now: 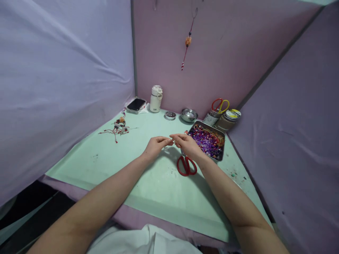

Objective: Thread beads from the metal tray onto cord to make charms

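Observation:
My left hand [157, 145] and my right hand [186, 144] meet fingertip to fingertip above the middle of the table. Both are pinched closed; whatever lies between the fingers is too small to name. Red-handled scissors [186, 166] lie just below my right hand, their blades partly hidden under it. Close by on the right, a metal tray [224, 145] holds many purple, red and dark beads [207, 141] with some tangled thread. My right hand covers part of the tray's near left side.
Beaded red-cord strings [120, 127] lie at left. Along the back stand a phone [136, 104], a white bottle [155, 100], a small round dish [170, 115], a metal bowl [189, 115], a container with scissors [212, 118] and a lidded jar [228, 120]. A beaded cord [188, 41] hangs on the back wall.

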Demonstrator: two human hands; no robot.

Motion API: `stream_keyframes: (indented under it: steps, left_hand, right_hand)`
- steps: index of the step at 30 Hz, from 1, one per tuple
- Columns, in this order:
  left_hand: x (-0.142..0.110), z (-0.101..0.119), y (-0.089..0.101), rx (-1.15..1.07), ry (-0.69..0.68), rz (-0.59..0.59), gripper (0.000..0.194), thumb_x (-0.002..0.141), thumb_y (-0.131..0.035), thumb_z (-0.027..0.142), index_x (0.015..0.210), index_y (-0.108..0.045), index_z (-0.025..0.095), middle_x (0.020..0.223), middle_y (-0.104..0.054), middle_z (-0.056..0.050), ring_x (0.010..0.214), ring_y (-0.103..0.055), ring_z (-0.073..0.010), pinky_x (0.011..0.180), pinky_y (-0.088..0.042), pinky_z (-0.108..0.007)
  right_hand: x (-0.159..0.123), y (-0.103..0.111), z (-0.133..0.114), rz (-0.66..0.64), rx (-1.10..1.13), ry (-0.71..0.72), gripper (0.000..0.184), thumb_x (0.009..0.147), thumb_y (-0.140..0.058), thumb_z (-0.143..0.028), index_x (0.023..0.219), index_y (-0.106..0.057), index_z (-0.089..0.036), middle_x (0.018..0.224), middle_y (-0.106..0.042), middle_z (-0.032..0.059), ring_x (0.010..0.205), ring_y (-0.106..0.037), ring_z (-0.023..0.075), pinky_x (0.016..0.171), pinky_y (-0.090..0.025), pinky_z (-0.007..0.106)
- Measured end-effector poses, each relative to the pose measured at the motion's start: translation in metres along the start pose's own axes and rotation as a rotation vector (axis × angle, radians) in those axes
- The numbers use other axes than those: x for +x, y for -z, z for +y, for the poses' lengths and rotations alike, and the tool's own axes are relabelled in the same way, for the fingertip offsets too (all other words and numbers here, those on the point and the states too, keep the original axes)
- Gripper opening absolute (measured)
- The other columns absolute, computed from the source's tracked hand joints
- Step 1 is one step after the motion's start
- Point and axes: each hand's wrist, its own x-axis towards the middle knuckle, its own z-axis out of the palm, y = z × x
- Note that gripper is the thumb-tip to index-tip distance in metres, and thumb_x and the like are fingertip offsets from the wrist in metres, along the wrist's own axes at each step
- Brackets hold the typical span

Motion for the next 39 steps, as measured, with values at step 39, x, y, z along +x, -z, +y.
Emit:
stream_keyframes:
  steps: [39]
  left_hand:
    - [0.011, -0.017, 0.000, -0.581, 0.484, -0.023, 0.018, 0.080, -0.052, 0.001, 0.075, -0.068, 0.008, 0.083, -0.070, -0.012, 0.088, -0.067, -0.0155, 0.088, -0.054, -0.024]
  right_hand:
    - [-0.003, -0.011, 0.006, -0.088, -0.126, 0.143, 0.018, 0.076, -0.058, -0.036, 0.076, -0.060, -0.018, 0.069, -0.062, 0.0004, 0.065, -0.055, 0.0133, 0.065, -0.045, 0.028]
